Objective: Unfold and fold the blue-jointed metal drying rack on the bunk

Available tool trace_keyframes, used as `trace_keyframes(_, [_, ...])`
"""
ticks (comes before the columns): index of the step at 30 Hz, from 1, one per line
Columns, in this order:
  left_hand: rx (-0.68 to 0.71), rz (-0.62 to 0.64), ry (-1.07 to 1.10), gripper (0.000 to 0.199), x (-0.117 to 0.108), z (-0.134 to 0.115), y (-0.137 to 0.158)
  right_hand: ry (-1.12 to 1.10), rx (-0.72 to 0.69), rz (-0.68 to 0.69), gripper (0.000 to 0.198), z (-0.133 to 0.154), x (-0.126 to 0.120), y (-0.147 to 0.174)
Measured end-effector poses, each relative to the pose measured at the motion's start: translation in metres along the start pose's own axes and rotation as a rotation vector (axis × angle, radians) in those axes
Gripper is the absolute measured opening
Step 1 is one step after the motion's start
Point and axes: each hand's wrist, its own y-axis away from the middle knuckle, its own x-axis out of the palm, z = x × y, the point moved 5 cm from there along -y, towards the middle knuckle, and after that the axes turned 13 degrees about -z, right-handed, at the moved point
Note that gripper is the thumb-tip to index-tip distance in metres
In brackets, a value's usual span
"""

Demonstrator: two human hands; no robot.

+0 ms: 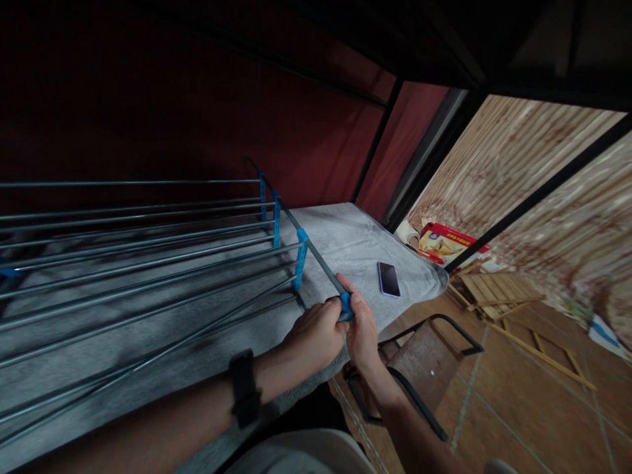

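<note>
A rack of grey metal tubes (197, 252) with blue plastic joints lies on a grey cloth-covered surface (336, 217), stretching off to the left. At its near right corner both hands meet around a blue plastic connector (346, 307) on the end of a tube (320, 261). My left hand (318, 332), with a black watch (243, 388) on the wrist, is closed in a fist at the connector's left side; its fingertips are partly hidden. My right hand (363, 326) wraps the connector from the right, its fingers along the tube.
A phone (389, 280) lies on the cloth right of the hands. Below the edge stands a brown chair (427, 365) with dark metal armrests. Wooden slatted pieces (498, 293) and a red box (449, 242) are farther right on the tiled floor. Dark frame bars (543, 191) cross the right side.
</note>
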Motion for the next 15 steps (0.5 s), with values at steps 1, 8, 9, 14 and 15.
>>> trace_keyframes(1, [-0.006, 0.000, 0.013, 0.006, 0.0002, -0.0001, -0.0002, 0.009, -0.006, 0.003, 0.046, 0.0004, -0.0001, 0.0006])
trace_keyframes(8, [-0.011, -0.019, 0.010, 0.007, 0.0026, 0.0004, 0.0000, 0.106, -0.083, -0.027, 0.048, 0.0063, -0.0005, 0.0052])
trace_keyframes(9, [-0.008, -0.026, 0.006, 0.007, 0.0027, 0.0007, -0.0002, 0.108, -0.087, -0.040, 0.049, 0.0068, -0.0008, 0.0054])
trace_keyframes(14, [0.083, -0.037, 0.001, 0.013, 0.0000, -0.0027, 0.0016, 0.032, -0.035, -0.068, 0.051, 0.0019, -0.0002, 0.0033])
trace_keyframes(15, [0.116, -0.033, -0.030, 0.016, -0.0015, -0.0051, 0.0046, -0.013, -0.007, -0.077, 0.052, -0.0016, -0.0005, 0.0028])
